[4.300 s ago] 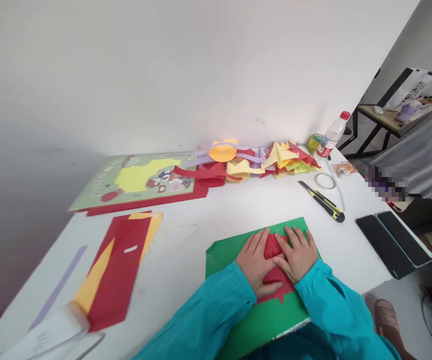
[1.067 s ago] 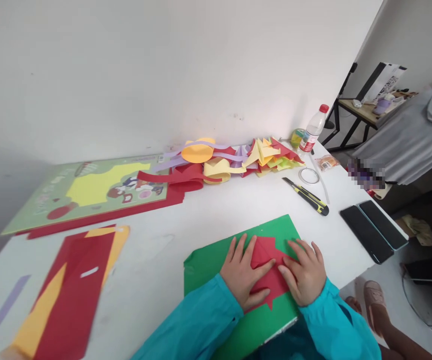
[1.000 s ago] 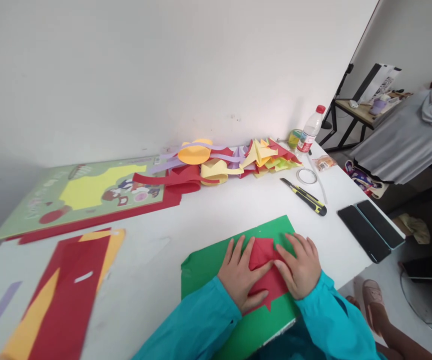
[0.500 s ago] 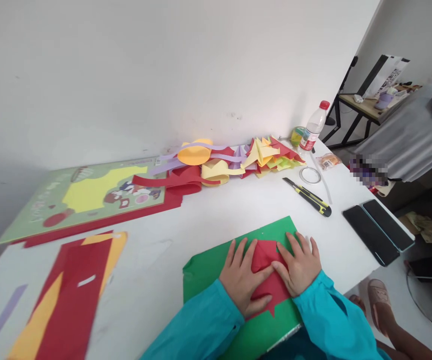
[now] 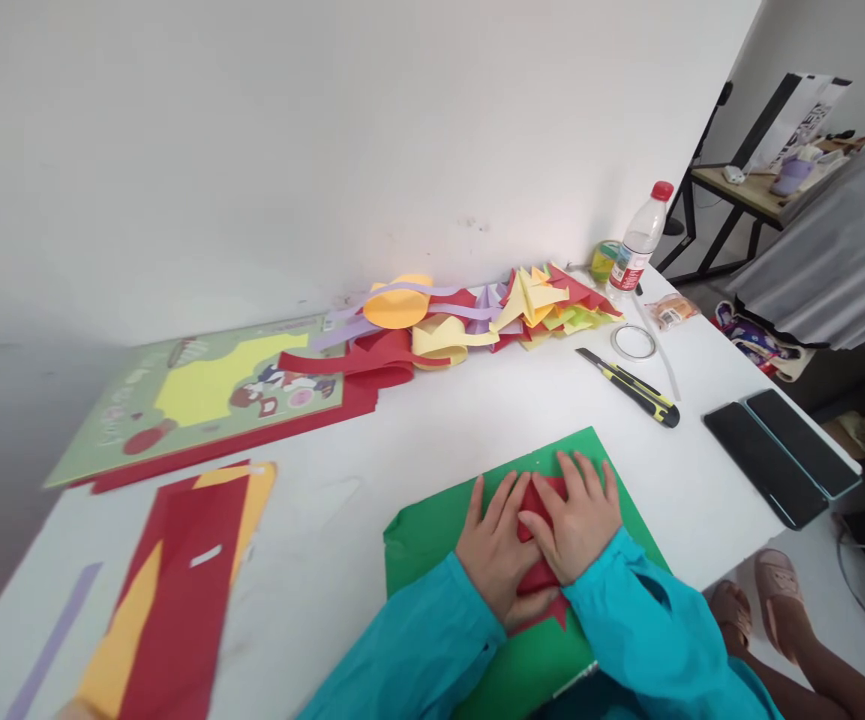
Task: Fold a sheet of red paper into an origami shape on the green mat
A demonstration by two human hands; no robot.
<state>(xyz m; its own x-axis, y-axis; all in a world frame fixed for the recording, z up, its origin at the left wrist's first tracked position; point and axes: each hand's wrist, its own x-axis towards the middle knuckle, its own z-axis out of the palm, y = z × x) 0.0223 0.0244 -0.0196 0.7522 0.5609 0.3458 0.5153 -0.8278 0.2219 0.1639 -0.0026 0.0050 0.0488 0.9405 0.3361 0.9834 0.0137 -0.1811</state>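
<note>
A piece of folded red paper (image 5: 538,577) lies on a green sheet (image 5: 432,545) at the table's front edge. Fingers flat and spread, my left hand (image 5: 503,550) presses on the paper's left side. My right hand (image 5: 580,515) is also open and lies across its upper right part, its thumb close against the left hand's fingers. Both hands cover much of the red paper; a pointed corner shows below them.
On the white table lie a utility knife (image 5: 631,388), a wire ring (image 5: 633,342) and dark phones (image 5: 766,465). Paper shapes (image 5: 529,300) line the wall beside a bottle (image 5: 638,245). Red and orange sheets (image 5: 184,590) lie left. Someone's feet (image 5: 777,590) show at right.
My right hand has slid left and slightly up over the red paper, closer to my left hand. The view has shifted a little to the left.
</note>
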